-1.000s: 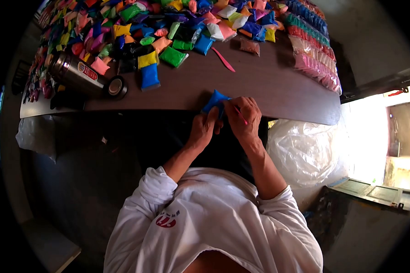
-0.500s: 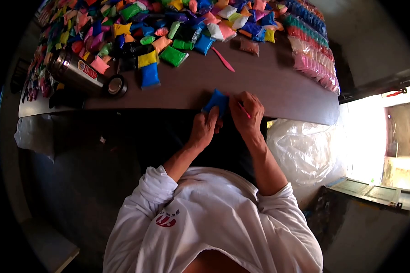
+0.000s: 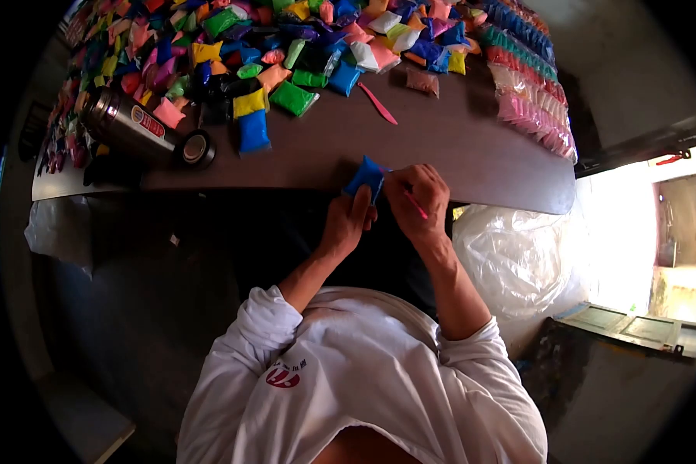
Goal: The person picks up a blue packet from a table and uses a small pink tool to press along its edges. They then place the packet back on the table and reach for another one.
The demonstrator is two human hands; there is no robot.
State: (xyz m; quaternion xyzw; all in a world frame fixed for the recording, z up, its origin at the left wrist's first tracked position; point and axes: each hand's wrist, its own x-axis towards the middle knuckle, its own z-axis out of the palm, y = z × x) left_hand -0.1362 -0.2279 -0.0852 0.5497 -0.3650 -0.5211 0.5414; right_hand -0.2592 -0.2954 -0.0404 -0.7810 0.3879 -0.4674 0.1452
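Note:
My left hand [image 3: 347, 223] is closed on a small blue packet [image 3: 366, 176] at the table's front edge, thumb on top. Just right of it, my right hand [image 3: 421, 199] is closed round a thin pink tool [image 3: 416, 204], which sticks out across the palm side; its fingertips are beside the packet's right edge, and whether they touch it is too small to tell. Farther back on the table lies another pink tool [image 3: 378, 104]. A blue packet [image 3: 254, 131] and a green packet [image 3: 293, 97] lie left of that.
Many coloured packets [image 3: 209, 52] cover the back and left of the brown table [image 3: 472, 147]. A steel flask [image 3: 129, 122] lies at the left by a round black lid [image 3: 196, 148]. Pink packets [image 3: 535, 122] stand in rows at the right. Clear plastic [image 3: 510, 259] hangs below.
My right hand has shifted slightly, its fingers lower and closer to the packet's right edge. The blue packet has tilted a little in my left hand.

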